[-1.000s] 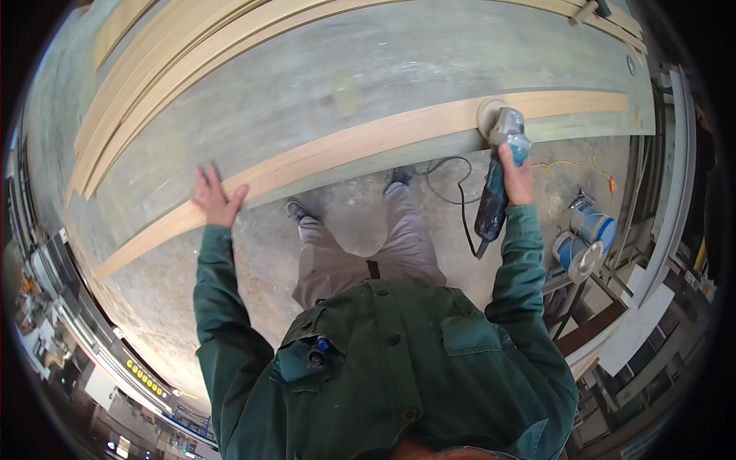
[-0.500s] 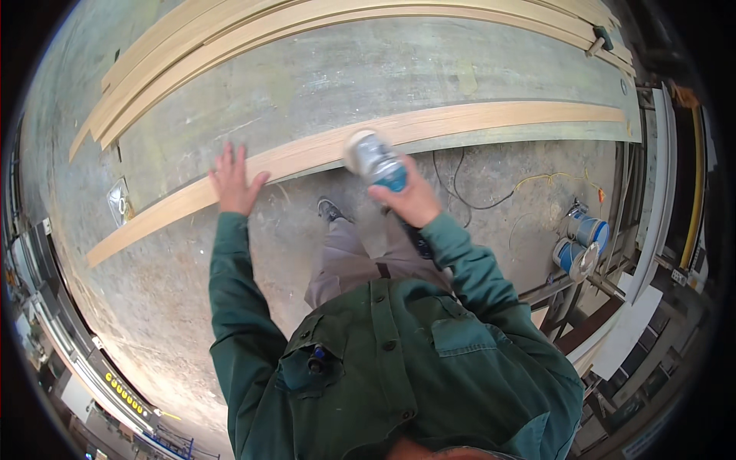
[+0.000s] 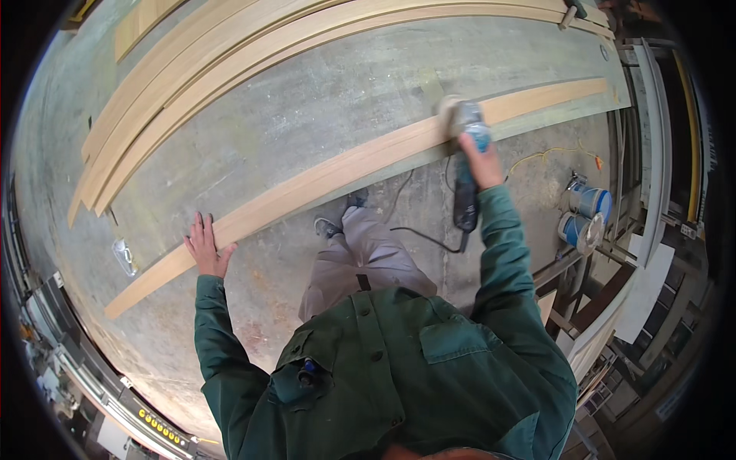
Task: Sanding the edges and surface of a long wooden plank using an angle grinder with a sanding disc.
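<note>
A long pale wooden board (image 3: 337, 170) lies along the near edge of a grey worktable (image 3: 307, 115). My left hand (image 3: 207, 247) rests across the board toward its left end, with the fingers and thumb apart. My right hand (image 3: 483, 162) is wrapped round the body of a corded angle grinder (image 3: 466, 195), silver and blue at the head and dark at the handle. The grinder's round pale disc (image 3: 448, 115) is over the board, right of its middle; motion blurs it, so I cannot tell whether it touches the wood.
More long boards (image 3: 192, 92) lie stacked along the far side, with a hammer-like tool (image 3: 568, 15) at their right end. A clear plastic item (image 3: 123, 257) sits near the left end. Blue-and-white buckets (image 3: 586, 215) and a yellow cord (image 3: 548, 153) are on the right.
My right hand has carried the grinder to the right along the board. My left hand stays on the board, slightly nearer its left end. The whole view has shifted and turned.
</note>
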Motion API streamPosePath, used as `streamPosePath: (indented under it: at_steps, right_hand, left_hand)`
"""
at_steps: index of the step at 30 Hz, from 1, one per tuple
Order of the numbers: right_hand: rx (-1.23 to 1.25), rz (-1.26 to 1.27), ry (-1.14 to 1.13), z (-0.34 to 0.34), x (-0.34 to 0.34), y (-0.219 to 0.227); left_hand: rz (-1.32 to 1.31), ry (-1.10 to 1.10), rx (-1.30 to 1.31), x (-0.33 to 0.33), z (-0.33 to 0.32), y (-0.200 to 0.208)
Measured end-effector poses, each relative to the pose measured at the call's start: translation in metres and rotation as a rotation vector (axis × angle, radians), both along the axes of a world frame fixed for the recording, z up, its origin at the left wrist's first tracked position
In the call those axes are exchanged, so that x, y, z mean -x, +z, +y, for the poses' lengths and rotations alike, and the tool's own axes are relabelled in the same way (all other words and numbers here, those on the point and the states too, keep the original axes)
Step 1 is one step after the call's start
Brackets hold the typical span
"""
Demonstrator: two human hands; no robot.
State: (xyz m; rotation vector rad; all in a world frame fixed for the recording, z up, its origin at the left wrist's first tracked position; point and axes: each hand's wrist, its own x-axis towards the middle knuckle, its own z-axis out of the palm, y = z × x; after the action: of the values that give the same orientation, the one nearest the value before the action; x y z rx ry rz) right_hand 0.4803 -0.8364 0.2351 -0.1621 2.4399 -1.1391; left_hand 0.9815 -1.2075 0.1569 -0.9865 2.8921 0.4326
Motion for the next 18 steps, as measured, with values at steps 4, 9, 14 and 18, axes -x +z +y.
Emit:
streamPosePath:
  at_steps: [4,9,14,18]
  right_hand:
    - [-0.078,-0.066,-0.326,0.081,0.093,-0.049]
    - [0.095,-0.196,-0.289,0.049,0.053,-0.02]
    - [0.045,-0.027,-0.047,-0.03,-0.085,-0.008]
    - [0.085,-0.038,0.022,-0.067,-0.195,-0.014]
  left_hand:
    - [-0.015,-0.023,0.002,0.005,0.0,0.002]
    - [-0.024,-0.014,-0.003,0.011,0.003,0.007]
    - [-0.026,0.001,0.018,0.01,0.005,0.008]
    - [0.056,-0.013,0.025,0.01,0.007,0.006]
